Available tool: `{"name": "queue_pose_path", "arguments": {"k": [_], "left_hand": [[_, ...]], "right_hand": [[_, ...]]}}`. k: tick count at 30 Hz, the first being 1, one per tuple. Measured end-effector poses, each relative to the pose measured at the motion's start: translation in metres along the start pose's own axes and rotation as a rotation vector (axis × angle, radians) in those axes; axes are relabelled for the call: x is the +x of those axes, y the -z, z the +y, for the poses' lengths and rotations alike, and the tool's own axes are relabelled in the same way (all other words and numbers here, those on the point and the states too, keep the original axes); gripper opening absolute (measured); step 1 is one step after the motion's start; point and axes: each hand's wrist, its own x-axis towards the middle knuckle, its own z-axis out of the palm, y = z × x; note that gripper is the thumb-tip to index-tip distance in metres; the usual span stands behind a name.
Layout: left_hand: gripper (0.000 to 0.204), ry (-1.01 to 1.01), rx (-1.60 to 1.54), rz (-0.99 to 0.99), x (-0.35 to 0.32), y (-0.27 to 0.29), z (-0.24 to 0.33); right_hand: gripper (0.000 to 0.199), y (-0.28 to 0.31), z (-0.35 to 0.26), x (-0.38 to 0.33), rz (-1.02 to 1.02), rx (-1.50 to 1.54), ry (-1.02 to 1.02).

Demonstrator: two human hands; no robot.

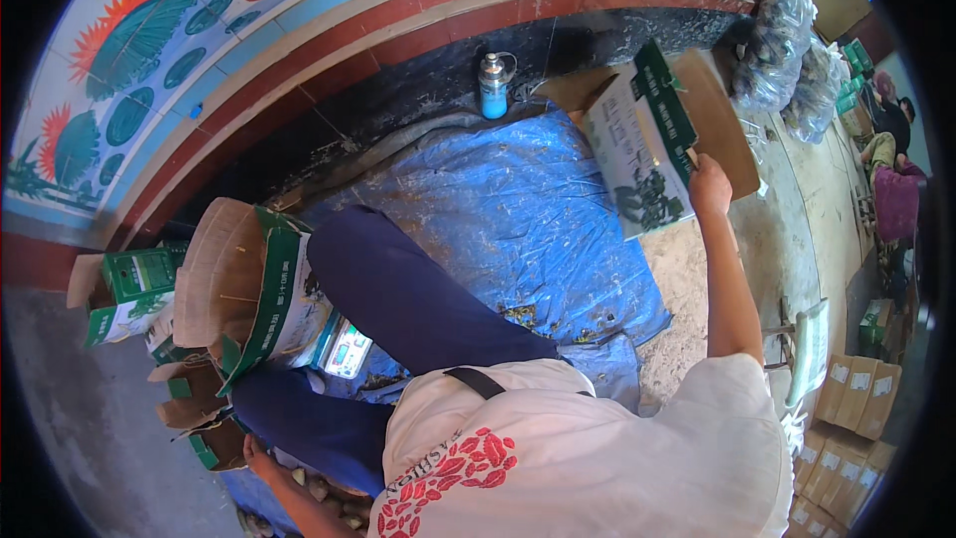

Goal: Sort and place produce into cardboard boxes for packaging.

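Bright daylight upper right, soft shadows, fisheye-bent edges.

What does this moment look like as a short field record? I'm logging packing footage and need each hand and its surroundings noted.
Setting: person seated on a blue tarp beside a tiled wall
Right hand: stretched out, gripping the edge of an open green-and-white carton
Left hand: low at the person's side, near small pale lumps; grip unclear
By left leg: open carton and a small scale
Elsewhere: blue bottle by the wall, stacked flat cartons at right
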Motion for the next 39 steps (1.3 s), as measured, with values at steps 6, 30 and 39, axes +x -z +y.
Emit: {"name": "queue_pose_path", "arguments": {"k": [6,30,39], "left_hand": [[0.028,-0.019,0.011,-0.023,-0.011,-0.015,0.023],[0.028,-0.056,-0.1,-0.045,-0.05,-0.021,0.01],[0.024,-0.396,-0.185,0.058,-0.111,-0.033,0.106]], "right_hand": [[0.005,0.013,-0.064,-0.077,-0.053,0.178,0.231],[0.02,0.038,-0.203,-0.152,-0.809,0.222,0.789],[0.011,0.077,-0.206,-0.113,-0.412,0.595,0.557]]}}
